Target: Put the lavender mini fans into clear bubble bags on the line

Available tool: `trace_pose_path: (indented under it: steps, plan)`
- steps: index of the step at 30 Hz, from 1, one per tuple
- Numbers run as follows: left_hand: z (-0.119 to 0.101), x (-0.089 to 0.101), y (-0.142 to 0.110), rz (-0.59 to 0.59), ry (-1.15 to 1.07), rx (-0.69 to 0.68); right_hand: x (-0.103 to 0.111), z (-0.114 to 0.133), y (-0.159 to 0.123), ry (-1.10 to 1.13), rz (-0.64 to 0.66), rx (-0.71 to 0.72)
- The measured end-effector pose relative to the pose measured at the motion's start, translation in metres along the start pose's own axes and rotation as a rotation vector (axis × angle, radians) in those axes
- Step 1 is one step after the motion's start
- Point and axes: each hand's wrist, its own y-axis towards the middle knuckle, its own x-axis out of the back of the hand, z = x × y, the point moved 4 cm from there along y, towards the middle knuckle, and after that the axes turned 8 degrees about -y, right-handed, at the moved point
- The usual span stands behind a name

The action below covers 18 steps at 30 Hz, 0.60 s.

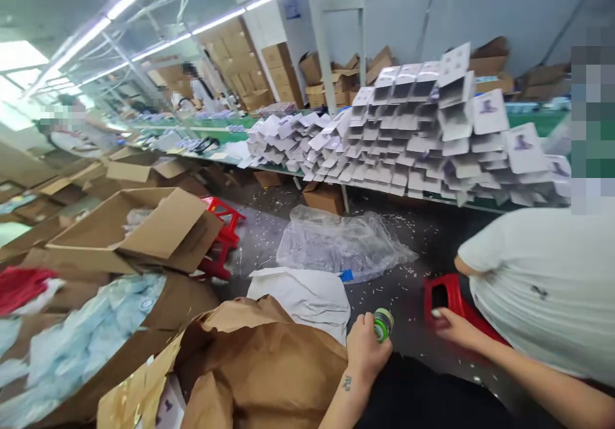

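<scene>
My left hand [368,346] is closed around a small round thing with a bright green band and a pale rim [383,324], which looks like the top of a bottle; the fingers hide the rest. It is beside a big brown paper-lined carton [283,365]. My right hand [451,328] is apart from it, further right, in front of a red plastic stool [444,288]. Its fingers look pinched together, slightly blurred, with a small pale spot at the tips. Whether that spot is a nail or a held piece cannot be made out.
A co-worker in a white shirt [538,288] is close on my right. White open boxes [398,134] are stacked on the long bench. Clear plastic sheeting [336,237] and a white sack [302,294] lie on the floor. Open cartons [129,224] crowd the left.
</scene>
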Motion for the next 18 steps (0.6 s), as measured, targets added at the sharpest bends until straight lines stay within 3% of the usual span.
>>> trace_pose_path:
  steps: [3, 5, 7, 12, 15, 18]
  plan:
    - [0.010, 0.028, 0.040, -0.058, -0.034, 0.082, 0.004, 0.087, 0.083, -0.079, 0.150, 0.369]
    - [0.018, 0.044, 0.066, -0.074, -0.061, 0.127, -0.003, 0.138, 0.119, -0.150, 0.253, 0.605]
    - [0.025, 0.059, 0.089, -0.094, -0.098, 0.161, -0.011, 0.169, 0.143, -0.233, 0.358, 0.732]
    - [0.031, 0.096, 0.137, -0.135, -0.191, 0.230, -0.016, 0.184, 0.197, -0.388, 0.547, 0.811]
    - [0.027, 0.117, 0.166, -0.139, -0.245, 0.253, -0.011, 0.197, 0.238, -0.355, 0.536, 0.906]
    - [0.022, 0.140, 0.194, -0.169, -0.272, 0.261, -0.003, 0.227, 0.277, -0.345, 0.503, 0.970]
